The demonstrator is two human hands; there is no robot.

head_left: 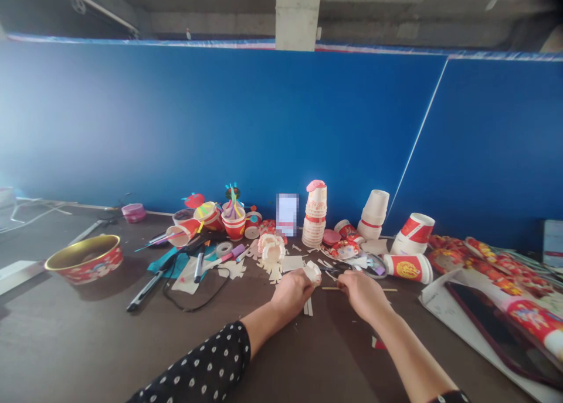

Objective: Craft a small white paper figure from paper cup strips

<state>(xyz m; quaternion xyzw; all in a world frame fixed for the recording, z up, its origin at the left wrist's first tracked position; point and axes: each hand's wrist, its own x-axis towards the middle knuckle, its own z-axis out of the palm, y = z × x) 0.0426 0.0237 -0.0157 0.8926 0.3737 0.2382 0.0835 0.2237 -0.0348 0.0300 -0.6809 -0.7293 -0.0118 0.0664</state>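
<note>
Around our left hand [291,291] and right hand [363,294], we can pass at six o'clock over the brown table [109,344]; the stacked paper cups [314,215] block twelve o'clock, a lying red cup [408,268] blocks three o'clock.

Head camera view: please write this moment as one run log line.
left hand: holds cut white paper cup | right hand: touches thin wooden stick | rest: stacked paper cups

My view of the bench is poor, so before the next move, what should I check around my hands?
1. Left hand closed around the white cup: ok.
2. Right hand gripping the wooden stick: cannot tell, the hand hides any contact.
3. Paper strips flat on the table, below the left hand: ok.
4. Red cup on its side, apart from the right hand: ok.
5. Cup stack upright: ok.
</note>
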